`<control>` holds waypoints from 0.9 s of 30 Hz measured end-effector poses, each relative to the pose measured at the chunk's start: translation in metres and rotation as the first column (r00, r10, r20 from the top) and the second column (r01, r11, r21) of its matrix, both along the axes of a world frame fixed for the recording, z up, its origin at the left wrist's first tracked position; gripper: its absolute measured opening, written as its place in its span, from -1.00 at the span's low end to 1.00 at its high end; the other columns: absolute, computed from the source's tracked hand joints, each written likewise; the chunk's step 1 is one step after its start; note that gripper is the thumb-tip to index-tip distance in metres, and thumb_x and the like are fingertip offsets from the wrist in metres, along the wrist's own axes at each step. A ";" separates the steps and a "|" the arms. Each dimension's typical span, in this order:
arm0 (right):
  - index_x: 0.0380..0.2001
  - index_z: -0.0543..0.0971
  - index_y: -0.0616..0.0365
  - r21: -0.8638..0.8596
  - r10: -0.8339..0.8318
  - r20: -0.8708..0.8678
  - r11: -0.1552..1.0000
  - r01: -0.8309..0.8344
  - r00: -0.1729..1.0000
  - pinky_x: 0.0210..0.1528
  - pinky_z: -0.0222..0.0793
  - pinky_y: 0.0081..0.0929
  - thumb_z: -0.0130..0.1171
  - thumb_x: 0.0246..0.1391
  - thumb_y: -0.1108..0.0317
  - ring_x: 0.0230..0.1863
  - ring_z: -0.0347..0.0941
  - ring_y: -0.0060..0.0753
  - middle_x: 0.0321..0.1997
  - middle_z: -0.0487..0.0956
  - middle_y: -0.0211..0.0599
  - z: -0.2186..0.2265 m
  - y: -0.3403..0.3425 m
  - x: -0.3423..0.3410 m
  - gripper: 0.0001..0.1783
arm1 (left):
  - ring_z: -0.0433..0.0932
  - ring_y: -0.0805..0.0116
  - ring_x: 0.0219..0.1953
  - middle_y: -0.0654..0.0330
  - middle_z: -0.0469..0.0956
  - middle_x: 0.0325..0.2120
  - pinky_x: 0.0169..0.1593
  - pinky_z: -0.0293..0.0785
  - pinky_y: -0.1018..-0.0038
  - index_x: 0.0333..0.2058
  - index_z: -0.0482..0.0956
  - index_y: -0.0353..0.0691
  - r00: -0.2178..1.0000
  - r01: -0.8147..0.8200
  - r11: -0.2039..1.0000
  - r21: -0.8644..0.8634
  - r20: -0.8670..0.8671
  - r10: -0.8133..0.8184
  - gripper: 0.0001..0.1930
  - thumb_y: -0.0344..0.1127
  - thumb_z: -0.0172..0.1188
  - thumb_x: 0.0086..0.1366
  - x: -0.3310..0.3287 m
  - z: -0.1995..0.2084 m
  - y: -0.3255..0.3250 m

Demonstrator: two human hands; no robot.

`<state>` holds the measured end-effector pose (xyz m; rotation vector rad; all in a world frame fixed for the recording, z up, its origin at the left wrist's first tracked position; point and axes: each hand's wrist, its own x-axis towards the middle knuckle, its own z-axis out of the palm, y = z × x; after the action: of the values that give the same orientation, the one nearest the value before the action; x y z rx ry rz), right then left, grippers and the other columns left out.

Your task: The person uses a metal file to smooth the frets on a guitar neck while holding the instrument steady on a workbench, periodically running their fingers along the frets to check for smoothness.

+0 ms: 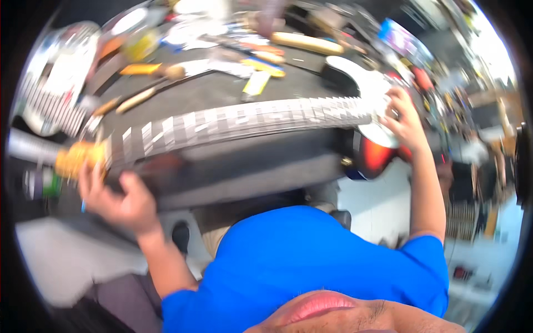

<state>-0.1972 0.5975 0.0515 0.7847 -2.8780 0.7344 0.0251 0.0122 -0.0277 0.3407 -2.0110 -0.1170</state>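
Observation:
An electric guitar lies across in front of me, smeared by motion, its neck (233, 119) running left to right. At the left end is its yellowish headstock (83, 157). My left hand (122, 205) is beside the headstock, thumb and fingers spread, with the fingertips overlapping its lower edge; whether they press on it I cannot tell. On the right is the guitar body (377, 152), dark with a red-orange glow and a white pickguard (363, 77). Over the pickguard my right hand (405, 119) has its fingers curled in a pinch; what is between them is too blurred to name.
Beyond the neck, the dark workbench (205, 91) carries several wooden-handled tools, a yellow-handled tool (141, 69), a pale wooden handle (308, 43) and blurred clutter. A striped white item (58, 83) sits far left, a green-labelled container (47, 183) below it. Pale floor (366, 205) shows beneath.

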 end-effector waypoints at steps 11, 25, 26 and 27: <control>-0.45 0.54 0.21 0.398 0.707 -0.308 0.704 -0.588 0.637 0.42 0.32 0.17 0.55 -0.04 0.32 0.32 0.48 0.16 0.20 0.60 -0.06 0.043 -0.194 0.010 -0.67 | 0.38 -0.23 0.45 -0.02 0.53 0.34 0.54 0.23 -0.11 0.25 0.68 -0.12 0.993 0.092 0.995 0.038 -0.081 -0.089 -0.38 -0.35 0.44 0.14 -0.008 -0.001 0.004; -0.29 0.80 0.22 0.224 0.870 -0.172 0.491 -0.842 0.462 0.10 0.65 -0.01 0.39 0.24 0.30 -0.05 0.68 0.13 -0.04 0.67 -0.06 0.061 -0.416 0.044 -0.81 | 0.34 -0.26 0.48 0.00 0.54 0.36 0.57 0.21 -0.14 0.30 0.72 -0.03 0.999 0.037 0.998 0.055 -0.013 -0.036 -0.35 -0.38 0.46 0.15 -0.006 0.003 0.009; -0.28 0.75 0.24 0.233 0.825 -0.162 0.565 -0.791 0.542 0.05 0.66 0.00 0.40 0.30 0.32 -0.06 0.69 0.12 -0.03 0.66 -0.09 0.062 -0.412 0.050 -0.82 | 0.34 -0.27 0.47 0.00 0.54 0.35 0.57 0.20 -0.15 0.29 0.73 -0.01 0.999 0.033 0.998 0.058 -0.017 -0.032 -0.34 -0.40 0.47 0.14 -0.005 0.003 0.009; -0.27 0.71 0.26 0.246 0.770 -0.153 0.637 -0.731 0.620 0.01 0.67 0.00 0.41 0.37 0.34 -0.07 0.70 0.10 -0.01 0.65 -0.13 0.063 -0.407 0.052 -0.81 | 0.34 -0.27 0.47 0.00 0.54 0.35 0.57 0.20 -0.15 0.29 0.73 -0.01 0.999 0.043 0.997 0.060 -0.010 -0.043 -0.34 -0.40 0.47 0.14 -0.005 0.002 0.009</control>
<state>-0.1455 0.1906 0.1144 2.0178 -2.3098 0.3791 0.0199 0.0210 -0.0255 0.3351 -2.0101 -0.2062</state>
